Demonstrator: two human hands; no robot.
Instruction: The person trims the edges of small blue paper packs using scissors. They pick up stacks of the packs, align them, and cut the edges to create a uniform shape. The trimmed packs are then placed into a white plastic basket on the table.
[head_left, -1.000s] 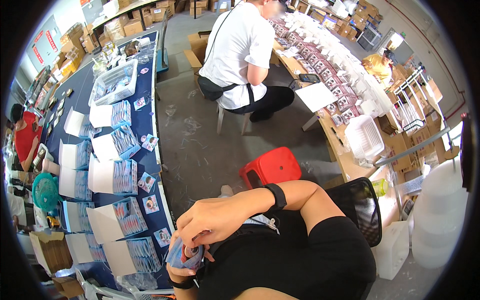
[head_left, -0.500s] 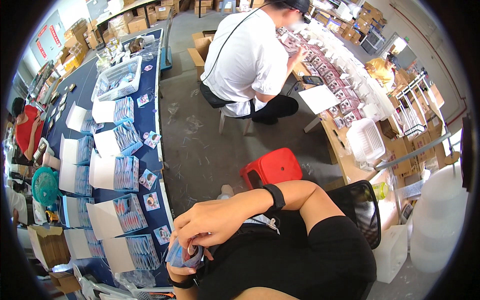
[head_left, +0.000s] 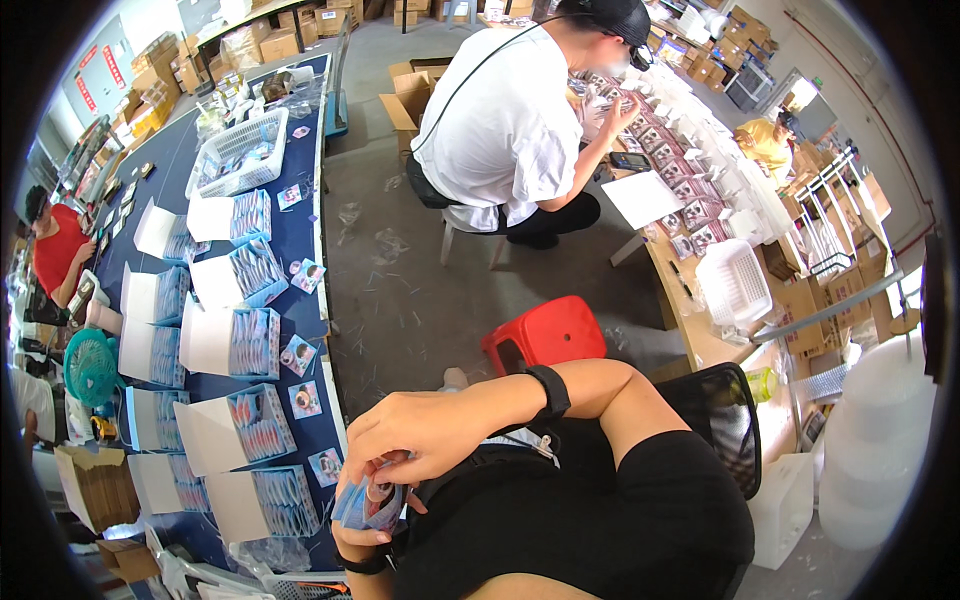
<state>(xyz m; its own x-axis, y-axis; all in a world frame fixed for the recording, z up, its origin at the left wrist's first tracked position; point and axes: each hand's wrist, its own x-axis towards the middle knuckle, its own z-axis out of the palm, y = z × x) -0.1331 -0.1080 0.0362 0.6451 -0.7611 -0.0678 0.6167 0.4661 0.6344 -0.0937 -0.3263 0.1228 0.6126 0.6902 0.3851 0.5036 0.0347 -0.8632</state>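
Close to my body, at the table's near right edge, my left hand [head_left: 360,540] is wrapped round a small blue printed packet [head_left: 354,508]. My right hand [head_left: 415,437] bends over the packet from above, fingers curled down at its upper end. A reddish-brown and white patch shows there under the fingertips; what they pinch is too small and covered to name. To the left, open white-lidded boxes [head_left: 283,500] packed with blue packets stand in rows. Square printed cards with round pieces [head_left: 325,467] lie along the table edge beside them.
The blue-topped table [head_left: 310,215] carries a white plastic basket [head_left: 240,160] and a teal fan [head_left: 92,367]. A red stool [head_left: 545,332] stands ahead. A person in white [head_left: 500,120] sits at a wooden table on the right; a person in red [head_left: 60,250] is at far left.
My right fingers have shifted slightly at the packet's top, and more of the reddish-brown patch shows. The seated person in white has leaned right and raised a hand.
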